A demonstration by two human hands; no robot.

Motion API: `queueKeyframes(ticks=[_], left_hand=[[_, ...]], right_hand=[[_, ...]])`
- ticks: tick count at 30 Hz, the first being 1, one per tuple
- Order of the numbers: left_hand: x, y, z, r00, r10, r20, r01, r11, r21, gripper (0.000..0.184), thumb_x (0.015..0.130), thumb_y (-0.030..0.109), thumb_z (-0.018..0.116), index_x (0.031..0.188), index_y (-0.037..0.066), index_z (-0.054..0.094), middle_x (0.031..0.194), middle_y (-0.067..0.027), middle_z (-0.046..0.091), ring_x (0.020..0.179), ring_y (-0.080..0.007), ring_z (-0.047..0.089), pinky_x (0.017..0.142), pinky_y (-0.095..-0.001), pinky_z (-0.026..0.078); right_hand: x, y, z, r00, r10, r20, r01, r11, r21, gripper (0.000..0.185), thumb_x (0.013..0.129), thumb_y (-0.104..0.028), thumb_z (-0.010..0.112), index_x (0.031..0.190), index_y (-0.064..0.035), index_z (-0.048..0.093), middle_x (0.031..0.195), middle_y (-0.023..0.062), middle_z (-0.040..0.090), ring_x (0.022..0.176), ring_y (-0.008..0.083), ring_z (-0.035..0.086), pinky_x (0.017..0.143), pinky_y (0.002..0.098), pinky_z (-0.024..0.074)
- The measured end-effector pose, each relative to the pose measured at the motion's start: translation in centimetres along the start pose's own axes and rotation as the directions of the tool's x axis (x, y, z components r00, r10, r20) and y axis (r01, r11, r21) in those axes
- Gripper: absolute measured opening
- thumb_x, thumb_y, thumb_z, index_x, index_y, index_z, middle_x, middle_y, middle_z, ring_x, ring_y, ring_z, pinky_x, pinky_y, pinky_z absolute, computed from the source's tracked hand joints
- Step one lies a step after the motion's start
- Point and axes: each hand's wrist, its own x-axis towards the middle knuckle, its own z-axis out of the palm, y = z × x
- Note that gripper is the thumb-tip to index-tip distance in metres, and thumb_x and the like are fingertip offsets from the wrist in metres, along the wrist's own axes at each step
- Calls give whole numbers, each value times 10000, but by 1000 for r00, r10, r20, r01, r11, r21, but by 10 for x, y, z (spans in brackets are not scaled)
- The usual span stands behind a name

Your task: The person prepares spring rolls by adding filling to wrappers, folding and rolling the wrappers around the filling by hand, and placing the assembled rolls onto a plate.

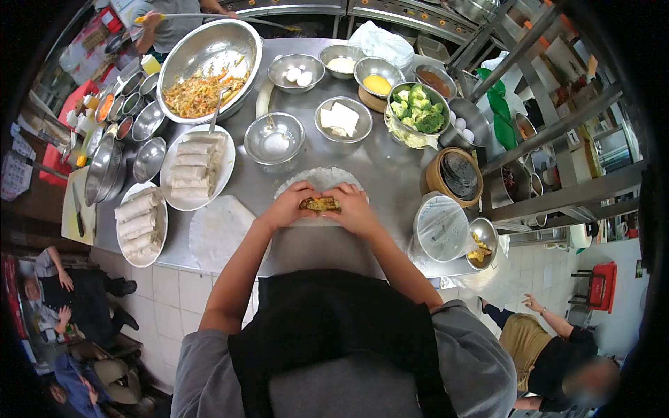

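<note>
A round, thin, pale wrapper [324, 175] lies on the steel table in front of me, with a log of shredded vegetable filling [320, 204] across its near part. My left hand [288, 204] is closed around the left end of the filling. On the other end, my right hand [353, 207] presses with curled fingers. Both hands also touch the wrapper, whose near edge is partly hidden. To the left lies a pile of pale wrappers [221, 233]. Rolled spring rolls [189, 171] rest on a white oval plate [221, 182], and more rolls [138, 221] fill a second plate.
A large steel bowl [240, 42] holds shredded filling and a utensil. Bowls of tofu [341, 118], eggs [300, 75] and broccoli [421, 110] stand behind my hands. At right are a bamboo steamer [435, 174] and a plastic-covered tub [442, 226]. Other people are around the table.
</note>
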Motion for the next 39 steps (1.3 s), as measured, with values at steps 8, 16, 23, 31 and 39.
queueKeyframes(ticks=[8, 16, 23, 31, 39], left_hand=[[-5, 19, -9, 996, -72, -46, 69, 995, -66, 574, 676, 117, 852, 1212, 59, 654, 1142, -115, 614, 1047, -312, 613, 901, -393, 508], [-6, 21, -15, 992, -124, -22, 124, 992, -19, 642, 660, 64, 857, 1262, 74, 633, 1171, -112, 623, 1038, -315, 623, 907, -387, 523], [-24, 13, -14, 927, -371, -59, 366, 927, -83, 490, 748, -20, 792, 1214, 70, 672, 1189, -97, 654, 933, -200, 687, 797, -339, 577], [-38, 20, -18, 906, -357, -228, 363, 932, -15, 302, 837, -18, 689, 1135, 33, 686, 1030, -103, 687, 935, -236, 698, 788, -338, 566], [-58, 10, 12, 735, -405, -544, 597, 767, 235, 300, 804, 181, 793, 976, -19, 651, 1035, -185, 557, 954, -342, 571, 857, -434, 471]], right_hand=[[-1, 8, 18, 999, 31, -40, -27, 993, 117, 497, 698, -230, 823, 1153, -103, 670, 1141, 77, 587, 1106, 314, 538, 928, 438, 454], [0, 21, 21, 999, 8, -35, -1, 981, 194, 526, 674, -130, 827, 1166, -64, 655, 1143, 115, 592, 1120, 349, 542, 968, 435, 465], [-14, 31, 6, 960, 266, 85, -280, 919, 279, 423, 765, 6, 692, 1177, -51, 614, 1171, 209, 594, 1077, 410, 603, 948, 457, 489], [-23, 37, -8, 877, 471, -93, -469, 882, 42, 287, 813, -69, 665, 1093, -38, 613, 1105, 218, 637, 1000, 385, 655, 877, 458, 533], [-23, 23, -9, 704, 710, -26, -711, 703, -26, 207, 856, -99, 609, 1034, -4, 655, 1154, 202, 644, 1104, 377, 623, 947, 435, 530]])
